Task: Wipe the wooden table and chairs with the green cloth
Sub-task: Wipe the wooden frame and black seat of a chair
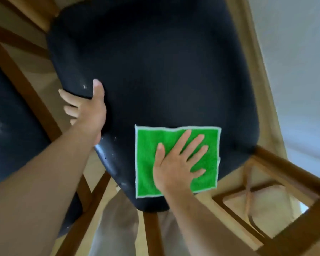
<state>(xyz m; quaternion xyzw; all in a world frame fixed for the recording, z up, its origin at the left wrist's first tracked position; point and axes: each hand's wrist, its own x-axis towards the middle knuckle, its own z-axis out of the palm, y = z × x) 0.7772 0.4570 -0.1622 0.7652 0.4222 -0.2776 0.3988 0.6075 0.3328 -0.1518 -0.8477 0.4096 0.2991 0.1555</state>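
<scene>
Green cloth [175, 159] lies flat on the near part of the dark chair seat [155, 61], pressed under the spread right hand [177, 161]. Left hand [90, 108] grips the seat's left edge, steadying it. Recommend even palm pressure and overlapping strokes out to the edges.

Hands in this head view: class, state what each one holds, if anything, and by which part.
The left hand grips the dark seat by its left edge, thumb on top. The right hand holds nothing; it presses flat on the cloth.
</scene>
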